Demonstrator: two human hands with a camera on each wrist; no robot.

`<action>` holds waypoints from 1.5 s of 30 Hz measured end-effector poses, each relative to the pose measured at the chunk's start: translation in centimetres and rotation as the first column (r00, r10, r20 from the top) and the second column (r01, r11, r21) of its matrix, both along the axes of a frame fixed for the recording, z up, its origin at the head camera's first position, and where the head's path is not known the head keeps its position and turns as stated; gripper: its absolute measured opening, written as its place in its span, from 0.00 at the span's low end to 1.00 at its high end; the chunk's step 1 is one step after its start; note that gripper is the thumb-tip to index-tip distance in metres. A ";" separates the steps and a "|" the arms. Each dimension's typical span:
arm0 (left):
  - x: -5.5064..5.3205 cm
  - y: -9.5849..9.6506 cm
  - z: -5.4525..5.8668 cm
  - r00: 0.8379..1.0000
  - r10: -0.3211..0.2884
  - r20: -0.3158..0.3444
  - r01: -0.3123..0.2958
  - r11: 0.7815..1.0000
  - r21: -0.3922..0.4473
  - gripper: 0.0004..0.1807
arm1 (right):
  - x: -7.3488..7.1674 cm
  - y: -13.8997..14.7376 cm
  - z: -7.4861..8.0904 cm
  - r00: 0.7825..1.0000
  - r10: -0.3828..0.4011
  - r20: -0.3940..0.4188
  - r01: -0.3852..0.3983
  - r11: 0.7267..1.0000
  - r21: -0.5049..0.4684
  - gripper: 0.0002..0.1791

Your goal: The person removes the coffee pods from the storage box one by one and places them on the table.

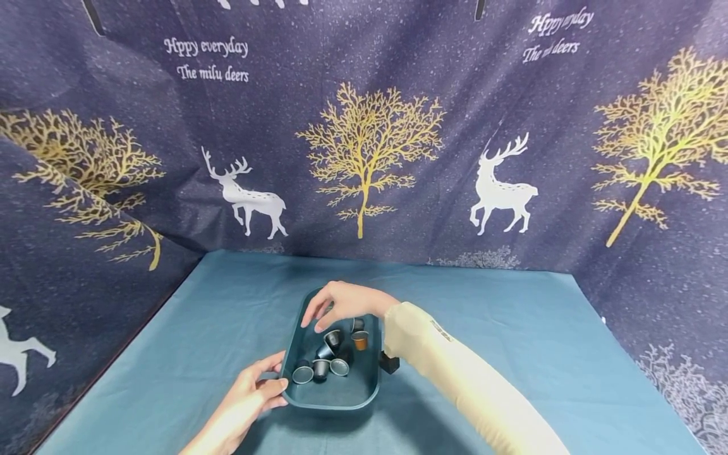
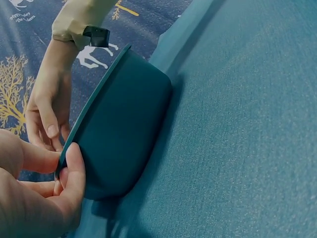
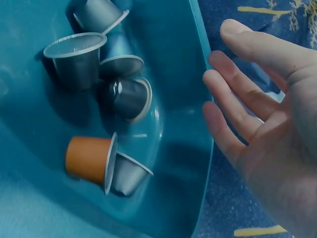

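Note:
My left hand (image 1: pixel 246 393) pinches the rim of a teal plastic tub (image 2: pixel 119 124) at its near left side, thumb and fingers on either face of the rim. Over the far part of the tub hovers my right hand (image 1: pixel 349 301); its fingers are loosely bent, and the right wrist view shows nothing in them. Several coffee capsules lie in the tub. Among them are an orange capsule (image 3: pixel 89 158) against a silver-grey capsule (image 3: pixel 130 174), a dark capsule (image 3: pixel 130 98), a blue capsule (image 3: pixel 119 52) and a grey capsule (image 3: pixel 77 64) with its lid upward.
A blue-green cloth (image 1: pixel 483 354) covers the table beneath the tub. Behind and at the left hangs a dark blue curtain (image 1: pixel 398 50) printed with deer and trees. A small black camera (image 1: pixel 389 362) sits on the right wrist, beside the tub's right wall in the head view.

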State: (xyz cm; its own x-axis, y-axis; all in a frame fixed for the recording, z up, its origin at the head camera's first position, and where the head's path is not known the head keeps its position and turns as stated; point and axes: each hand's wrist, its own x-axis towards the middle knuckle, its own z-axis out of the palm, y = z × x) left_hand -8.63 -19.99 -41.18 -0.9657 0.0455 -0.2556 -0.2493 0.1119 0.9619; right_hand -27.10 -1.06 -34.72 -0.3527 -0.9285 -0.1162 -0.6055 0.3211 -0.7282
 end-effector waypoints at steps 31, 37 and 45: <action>0.1 0.0 0.3 1.000 -0.010 0.008 0.009 1.000 0.002 0.34 | 1.2 -3.1 -2.8 0.969 0.101 0.227 -0.143 0.973 0.180 0.16; 0.1 0.2 0.3 1.000 0.014 0.017 -0.014 1.000 -0.002 0.34 | 1.2 -3.1 -3.5 0.969 0.107 0.222 -0.154 0.966 0.206 0.17; -0.1 0.3 0.3 0.999 0.032 0.034 -0.032 0.999 -0.009 0.33 | 1.5 -3.3 -4.1 0.971 0.099 0.216 -0.150 0.960 0.236 0.17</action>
